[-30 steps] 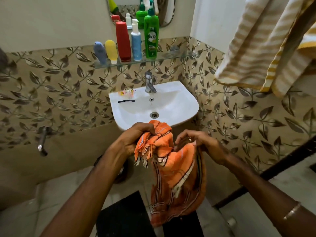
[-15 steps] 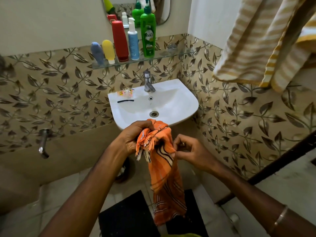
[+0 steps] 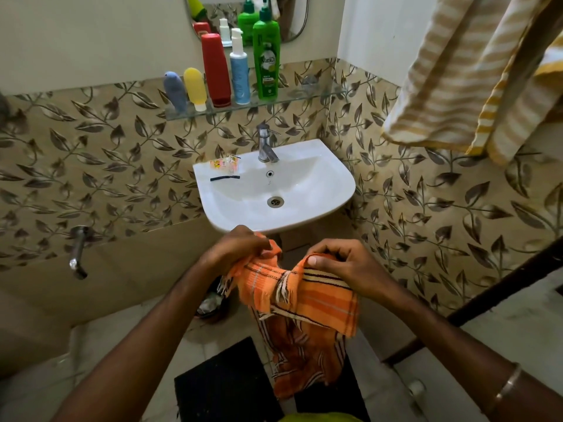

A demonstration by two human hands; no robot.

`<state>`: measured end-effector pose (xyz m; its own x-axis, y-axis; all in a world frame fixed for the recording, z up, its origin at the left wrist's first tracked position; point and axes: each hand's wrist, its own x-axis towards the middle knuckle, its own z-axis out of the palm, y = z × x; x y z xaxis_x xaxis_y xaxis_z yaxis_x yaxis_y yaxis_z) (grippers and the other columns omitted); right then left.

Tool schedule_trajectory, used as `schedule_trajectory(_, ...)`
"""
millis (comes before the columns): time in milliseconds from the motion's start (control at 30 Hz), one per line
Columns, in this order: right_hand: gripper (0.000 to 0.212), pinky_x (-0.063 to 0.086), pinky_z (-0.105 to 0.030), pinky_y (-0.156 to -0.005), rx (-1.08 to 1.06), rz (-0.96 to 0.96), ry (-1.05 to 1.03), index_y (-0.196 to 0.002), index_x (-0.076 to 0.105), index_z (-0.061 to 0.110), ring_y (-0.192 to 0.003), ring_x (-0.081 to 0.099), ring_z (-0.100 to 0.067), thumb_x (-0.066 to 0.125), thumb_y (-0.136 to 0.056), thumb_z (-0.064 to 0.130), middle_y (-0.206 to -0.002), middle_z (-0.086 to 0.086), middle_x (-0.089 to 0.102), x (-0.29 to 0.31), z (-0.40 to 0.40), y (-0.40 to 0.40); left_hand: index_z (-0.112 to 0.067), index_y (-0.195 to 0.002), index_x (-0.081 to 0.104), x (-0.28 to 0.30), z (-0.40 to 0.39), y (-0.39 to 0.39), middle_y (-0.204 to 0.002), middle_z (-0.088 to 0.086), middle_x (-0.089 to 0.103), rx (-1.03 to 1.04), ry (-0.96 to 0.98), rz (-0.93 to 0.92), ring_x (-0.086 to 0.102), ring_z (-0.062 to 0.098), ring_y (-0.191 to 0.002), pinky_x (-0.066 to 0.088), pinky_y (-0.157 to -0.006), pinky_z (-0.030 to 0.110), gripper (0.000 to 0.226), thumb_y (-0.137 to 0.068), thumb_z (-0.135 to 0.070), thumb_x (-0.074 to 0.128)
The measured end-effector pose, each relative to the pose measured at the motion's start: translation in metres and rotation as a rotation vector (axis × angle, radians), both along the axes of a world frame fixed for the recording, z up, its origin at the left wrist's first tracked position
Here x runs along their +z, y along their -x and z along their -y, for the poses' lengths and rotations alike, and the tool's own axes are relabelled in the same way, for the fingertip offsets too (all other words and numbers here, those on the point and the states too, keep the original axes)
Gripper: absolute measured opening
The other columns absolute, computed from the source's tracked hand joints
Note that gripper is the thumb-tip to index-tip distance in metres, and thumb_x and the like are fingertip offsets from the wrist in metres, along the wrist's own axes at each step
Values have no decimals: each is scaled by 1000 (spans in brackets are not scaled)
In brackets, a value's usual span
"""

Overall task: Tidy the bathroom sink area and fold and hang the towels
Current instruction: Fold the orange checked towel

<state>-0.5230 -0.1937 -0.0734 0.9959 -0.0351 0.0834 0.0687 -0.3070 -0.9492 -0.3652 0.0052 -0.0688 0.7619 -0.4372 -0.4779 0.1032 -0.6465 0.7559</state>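
Towel in hand: I hold the orange towel (image 3: 307, 295) in front of the sink (image 3: 335, 181), below its front edge, above the floor mat (image 3: 225, 382).
Left grip: my left hand (image 3: 236, 246) has its fingers curled round one bunched end of the towel, pinching it.
Right grip: my right hand (image 3: 341, 263) has its thumb pressed on the top edge and its fingers curled over the other end.
Fold status: I judge the fold as begun, not finished; the cloth is doubled between my hands, the rest hangs loose and creased.
Hanging: not yet done for this towel. A striped towel (image 3: 457, 74) already hangs at upper right.
Sink area: a small wrapper (image 3: 224, 162) and a dark strip (image 3: 224, 177) lie on the sink rim left of the tap (image 3: 266, 146); I judge these as left to clear.
Shelf: five bottles (image 3: 240, 71) stand in a row on the glass shelf (image 3: 304, 97), upright.
Room: leaf-patterned tiles, mirror (image 3: 289, 13) above the shelf, a wall tap (image 3: 77, 254) at lower left, pale floor.
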Motion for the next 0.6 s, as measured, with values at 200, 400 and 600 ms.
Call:
schedule_trajectory(200, 7, 55, -21, -71, -35, -8, -57, -95, 77, 9, -81, 71, -10, 71, -92, 10, -89, -5, 76, -1, -3, -6, -23, -100, 74, -9, 7, 27, -90, -2, 76, -95, 203, 301, 73, 16, -85, 60, -82, 48, 23, -91, -43, 65)
schedule_trajectory(400, 8, 57, -41, -76, -32, -17, -14, -95, 78, 11, -87, 73, -29, 72, -92, 15, -91, -9, 76, -14, -9, -12, -26, -126, 64, -7, 6, 69, -108, -5, 73, -299, 376, 376, 70, 4, -97, 60, -82, 31, 54, -76, -36, 83)
schedule_trajectory(600, 6, 60, -45, -77, -68, -53, -51, -92, 77, 15, -83, 74, -24, 72, -92, 19, -88, -8, 76, -14, -7, -17, -25, -125, 63, -24, -1, 68, -105, -7, 73, -231, 301, 633, 69, 4, -95, 59, -80, 38, 41, -87, -14, 71)
